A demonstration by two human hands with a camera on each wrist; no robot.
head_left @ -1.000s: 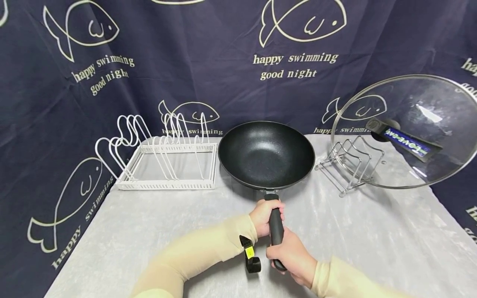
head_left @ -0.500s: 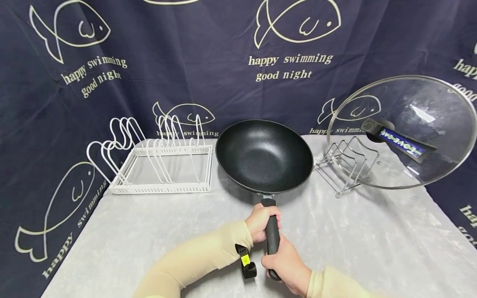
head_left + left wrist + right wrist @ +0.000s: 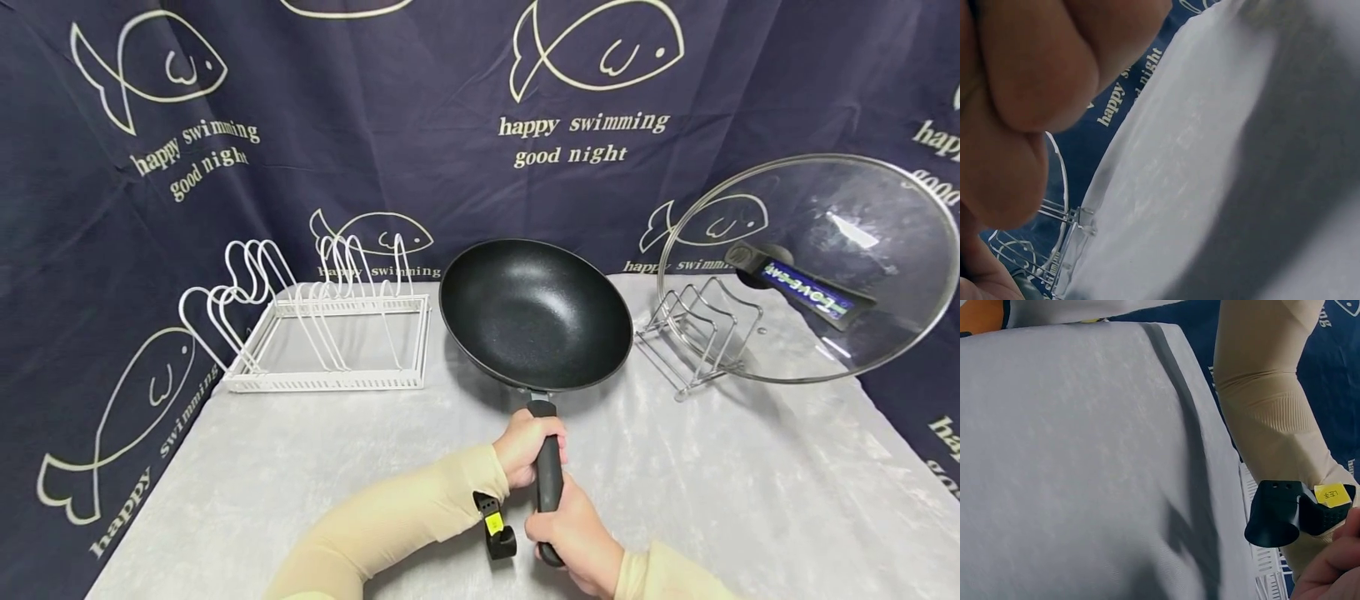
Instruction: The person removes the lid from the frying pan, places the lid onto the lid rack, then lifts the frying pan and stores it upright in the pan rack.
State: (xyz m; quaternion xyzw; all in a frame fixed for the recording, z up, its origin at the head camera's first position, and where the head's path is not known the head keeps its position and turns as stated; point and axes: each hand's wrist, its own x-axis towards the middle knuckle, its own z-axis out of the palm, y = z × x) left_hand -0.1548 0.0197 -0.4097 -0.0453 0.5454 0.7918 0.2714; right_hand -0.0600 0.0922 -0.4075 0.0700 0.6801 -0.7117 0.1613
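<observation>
A black wok is tilted with its dark inside facing me in the head view, its handle pointing toward me. My left hand grips the handle near the bowl. Lower down, my right hand holds the handle close to its end. In the left wrist view, the curled fingers of the left hand fill the upper left corner. Part of the right hand shows at the lower right of the right wrist view; the wok lies outside that view.
To the left stands a white rack with upright wire loops. At the right, a large glass lid with a black handle leans in a metal wire rack. A dark fish-print curtain hangs behind the grey-covered table.
Over the last second the wok tips slightly more, its right side lower and its handle end nearer me. Both hands keep their grip. The head view shifts slightly.
</observation>
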